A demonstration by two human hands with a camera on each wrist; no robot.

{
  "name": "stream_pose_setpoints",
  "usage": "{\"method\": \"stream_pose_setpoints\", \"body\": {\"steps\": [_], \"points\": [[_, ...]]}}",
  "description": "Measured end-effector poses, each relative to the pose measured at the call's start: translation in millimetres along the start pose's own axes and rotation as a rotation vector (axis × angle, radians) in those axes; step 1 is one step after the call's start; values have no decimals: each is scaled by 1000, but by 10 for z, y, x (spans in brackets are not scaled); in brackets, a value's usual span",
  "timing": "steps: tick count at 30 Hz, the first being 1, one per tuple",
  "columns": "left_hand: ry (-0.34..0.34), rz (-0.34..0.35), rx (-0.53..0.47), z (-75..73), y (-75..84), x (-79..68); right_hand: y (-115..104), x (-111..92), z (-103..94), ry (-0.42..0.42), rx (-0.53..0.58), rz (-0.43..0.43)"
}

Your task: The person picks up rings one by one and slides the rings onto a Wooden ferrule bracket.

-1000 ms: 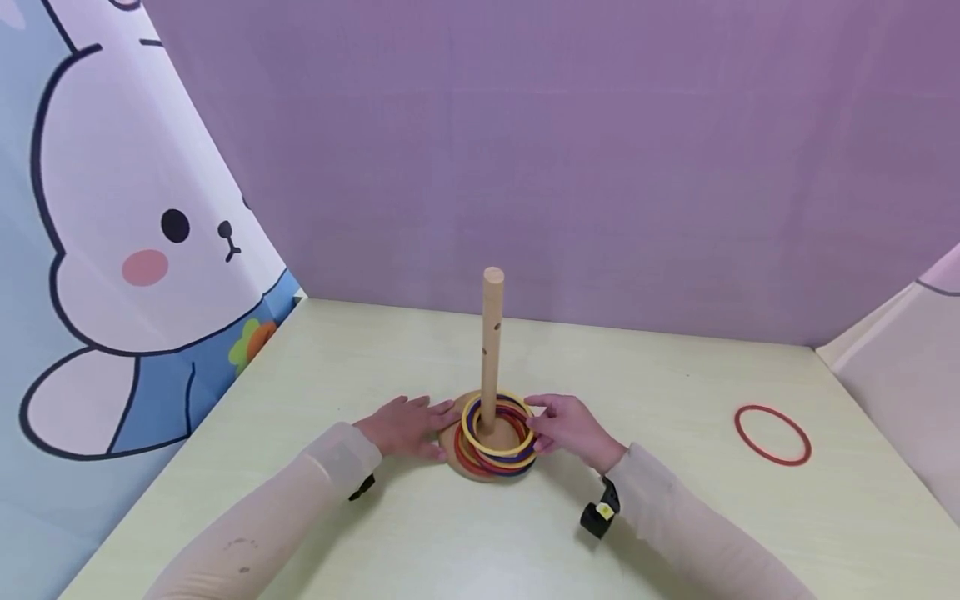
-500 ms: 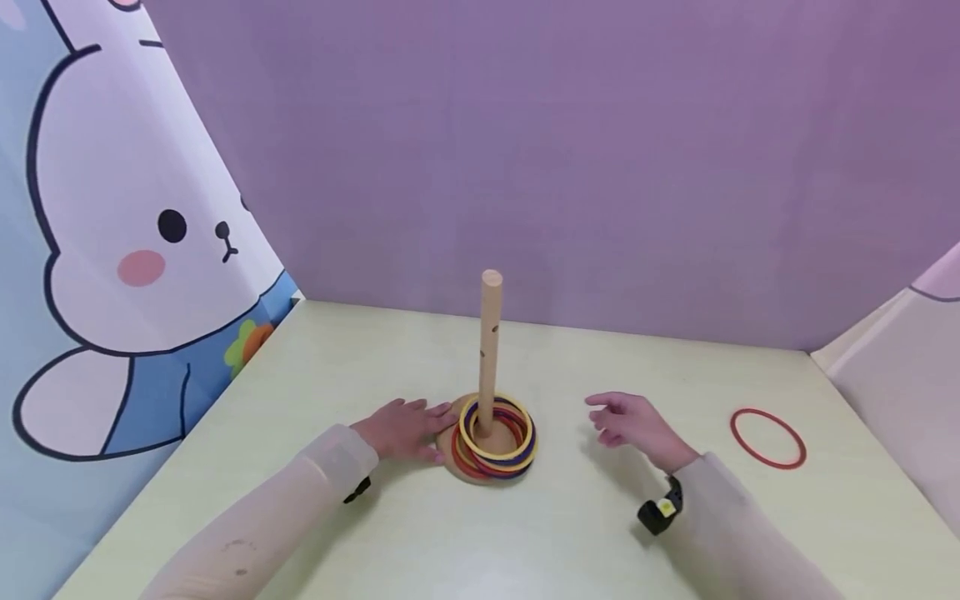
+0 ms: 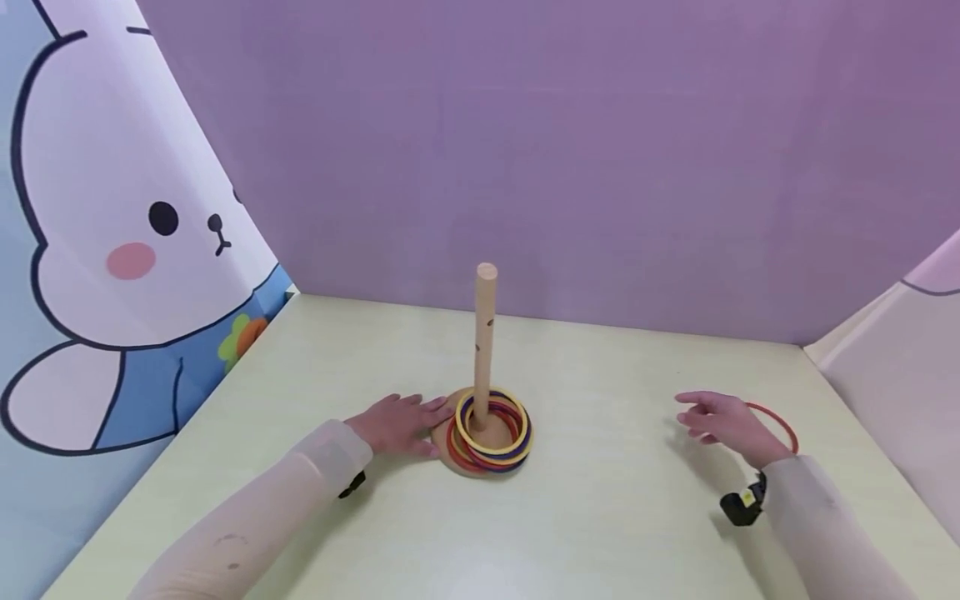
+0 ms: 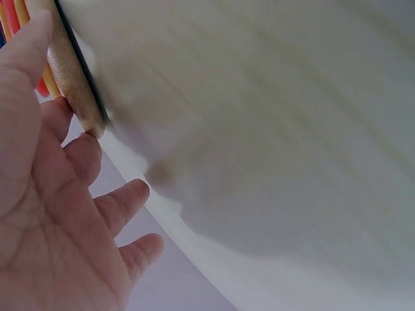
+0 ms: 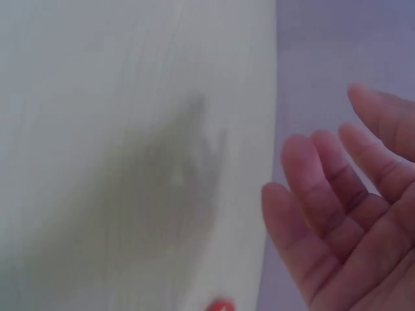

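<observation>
A wooden peg [image 3: 484, 342] stands upright on a round wooden base [image 3: 442, 437] near the middle of the table. Several yellow, blue and red rings [image 3: 513, 454] lie stacked loosely around its foot. My left hand [image 3: 397, 425] touches the left edge of the base, fingers spread; the left wrist view shows its fingertips [image 4: 84, 146] against the rim. Off to the right, my right hand [image 3: 727, 423] hovers above the table with loosely bent fingers and holds nothing. Behind that hand lies a single red ring [image 3: 783, 427], partly hidden by it.
The pale table [image 3: 600, 500] ends at a purple cloth [image 3: 570, 167] at the back. A cloth with a cartoon animal [image 3: 135, 208] hangs along the left side, and a pale cloth [image 3: 900, 358] along the right.
My right hand has left the rings on the base and moved right across the table to the lone red ring. The left hand has stayed at the base.
</observation>
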State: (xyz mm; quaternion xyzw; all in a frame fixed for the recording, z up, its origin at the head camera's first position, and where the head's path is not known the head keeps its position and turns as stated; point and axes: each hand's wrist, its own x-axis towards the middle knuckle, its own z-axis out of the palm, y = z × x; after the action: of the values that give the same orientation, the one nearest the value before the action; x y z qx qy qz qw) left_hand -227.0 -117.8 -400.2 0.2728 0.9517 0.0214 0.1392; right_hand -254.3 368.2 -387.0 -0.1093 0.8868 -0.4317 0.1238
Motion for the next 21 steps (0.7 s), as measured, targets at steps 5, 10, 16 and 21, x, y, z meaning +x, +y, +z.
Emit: {"method": "stream_pose_setpoints", "body": {"steps": [5,10,16,21], "points": [[-3,5,-4,-5,2,21,208,-29,-172,48,-83,33],[-10,0,-10,-3,24,35,369,-32,-281,103,-315,26],[-14,-5,-6,6,36,30,492,1,-393,120,-560,-8],[0,14,16,-18,46,10,550,-1,-434,100,-605,-9]]}}
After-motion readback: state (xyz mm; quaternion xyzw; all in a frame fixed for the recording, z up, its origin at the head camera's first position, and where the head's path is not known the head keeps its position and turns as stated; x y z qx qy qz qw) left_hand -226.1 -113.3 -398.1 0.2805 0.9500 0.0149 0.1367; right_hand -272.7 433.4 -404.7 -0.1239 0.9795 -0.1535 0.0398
